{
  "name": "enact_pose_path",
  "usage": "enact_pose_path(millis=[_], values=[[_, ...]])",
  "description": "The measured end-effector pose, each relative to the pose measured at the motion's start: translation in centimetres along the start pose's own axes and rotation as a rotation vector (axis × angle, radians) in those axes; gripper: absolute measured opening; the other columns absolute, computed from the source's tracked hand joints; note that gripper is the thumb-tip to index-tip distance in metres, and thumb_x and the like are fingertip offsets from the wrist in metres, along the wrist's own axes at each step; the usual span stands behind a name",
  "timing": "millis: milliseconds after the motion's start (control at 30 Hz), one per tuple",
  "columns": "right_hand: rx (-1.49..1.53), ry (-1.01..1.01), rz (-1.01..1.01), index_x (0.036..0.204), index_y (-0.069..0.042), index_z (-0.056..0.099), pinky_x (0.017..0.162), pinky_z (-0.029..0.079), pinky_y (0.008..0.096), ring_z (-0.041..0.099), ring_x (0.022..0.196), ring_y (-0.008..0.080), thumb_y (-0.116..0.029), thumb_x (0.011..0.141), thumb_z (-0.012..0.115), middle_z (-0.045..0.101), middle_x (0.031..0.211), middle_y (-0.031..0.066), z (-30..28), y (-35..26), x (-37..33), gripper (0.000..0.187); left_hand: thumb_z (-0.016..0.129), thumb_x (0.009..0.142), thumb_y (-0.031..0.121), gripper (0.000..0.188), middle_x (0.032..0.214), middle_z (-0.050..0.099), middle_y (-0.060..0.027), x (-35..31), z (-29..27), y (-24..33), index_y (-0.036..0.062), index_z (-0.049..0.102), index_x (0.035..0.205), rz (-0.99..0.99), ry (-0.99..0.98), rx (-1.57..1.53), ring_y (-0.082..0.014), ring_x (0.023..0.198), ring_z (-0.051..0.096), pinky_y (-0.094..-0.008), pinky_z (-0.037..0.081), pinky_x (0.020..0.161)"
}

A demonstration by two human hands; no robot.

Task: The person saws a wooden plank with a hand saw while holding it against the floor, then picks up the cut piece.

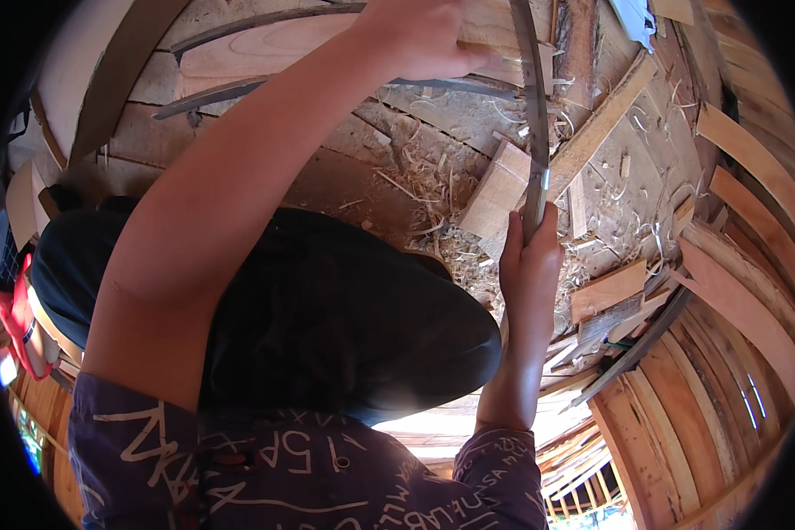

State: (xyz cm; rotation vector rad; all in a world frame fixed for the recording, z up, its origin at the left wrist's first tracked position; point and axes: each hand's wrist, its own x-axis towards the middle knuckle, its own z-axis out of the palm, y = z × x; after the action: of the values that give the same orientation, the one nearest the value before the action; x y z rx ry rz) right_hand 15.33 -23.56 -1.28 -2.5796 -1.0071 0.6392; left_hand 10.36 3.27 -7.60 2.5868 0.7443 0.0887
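Note:
My right hand (532,252) is closed round the lower end of a long, narrow dark strip (532,97), its thumb pointing up along it. The strip is slightly curved and runs up past the top edge; whether it is wood or metal I cannot make out. My left hand (420,40) is at the top, over a pale wooden board (265,55) with rounded grain. Its thumb points right, while the other fingers are mostly cut off or hidden. Dark curved edges border the board above and below.
Wood shavings (428,199) litter the plank floor round a small wooden block (496,190). A long batten (605,115) slants right of the strip. Offcuts (608,290) lie beyond my right wrist, and curved planks (751,309) line the right side. My dark-clad leg (344,318) is bent below.

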Motion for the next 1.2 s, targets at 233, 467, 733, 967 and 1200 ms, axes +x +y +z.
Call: enact_pose_path(millis=[233, 467, 733, 967, 1200], values=[[-0.030, 0.024, -0.015, 0.107, -0.003, 0.047, 0.050, 0.044, 0.0512, 0.064, 0.066, 0.0444, -0.012, 0.097, 0.052, 0.062, 0.067, 0.0246, 0.0, -0.5, 2.4, 0.014, 0.060, 0.084, 0.048, 0.068, 0.119, 0.061, -0.0247, 0.6, -0.5, 0.7, -0.0060, 0.050, 0.124, -0.054, -0.101, -0.032, -0.0367, 0.111, 0.060, -0.0449, 0.046, 0.097], [0.047, -0.052, 0.128, 0.105, -0.004, 0.049, 0.051, 0.044, 0.0495, 0.066, 0.068, 0.0433, -0.011, 0.097, 0.054, 0.063, 0.070, 0.0223, -2.1, 0.9, -4.4, 0.012, 0.059, 0.084, 0.048, 0.070, 0.119, 0.061, -0.0259, 0.0, -1.2, 0.3, -0.0086, 0.050, 0.124, -0.036, -0.078, -0.005, -0.0365, 0.112, 0.060, -0.0454, 0.045, 0.097], [-0.029, 0.011, -0.082, 0.110, -0.001, 0.046, 0.050, 0.045, 0.0525, 0.063, 0.068, 0.0463, -0.011, 0.096, 0.053, 0.062, 0.068, 0.0263, -0.6, 0.7, 3.8, 0.018, 0.058, 0.085, 0.050, 0.072, 0.119, 0.061, -0.0262, 0.4, -0.7, 0.5, -0.0082, 0.048, 0.126, -0.007, -0.020, 0.002, -0.0374, 0.112, 0.059, -0.0454, 0.045, 0.098], [-0.071, -0.039, -0.008, 0.110, -0.002, 0.047, 0.050, 0.045, 0.0517, 0.064, 0.068, 0.0456, -0.011, 0.097, 0.053, 0.062, 0.069, 0.0251, -1.2, 0.0, 2.5, 0.017, 0.057, 0.086, 0.053, 0.073, 0.114, 0.063, -0.0271, 0.1, -0.8, 0.3, -0.0082, 0.049, 0.125, -0.030, -0.027, -0.009, -0.0389, 0.108, 0.061, -0.0458, 0.047, 0.094], [-0.008, -0.088, 0.126, 0.108, -0.004, 0.048, 0.049, 0.044, 0.0484, 0.065, 0.066, 0.0428, -0.011, 0.097, 0.054, 0.062, 0.067, 0.0214, -3.2, 1.5, -4.4, 0.014, 0.057, 0.087, 0.053, 0.073, 0.113, 0.063, -0.0285, 0.7, -2.2, 0.7, -0.0094, 0.049, 0.124, -0.128, -0.181, -0.093, -0.0407, 0.106, 0.061, -0.0454, 0.049, 0.092]])
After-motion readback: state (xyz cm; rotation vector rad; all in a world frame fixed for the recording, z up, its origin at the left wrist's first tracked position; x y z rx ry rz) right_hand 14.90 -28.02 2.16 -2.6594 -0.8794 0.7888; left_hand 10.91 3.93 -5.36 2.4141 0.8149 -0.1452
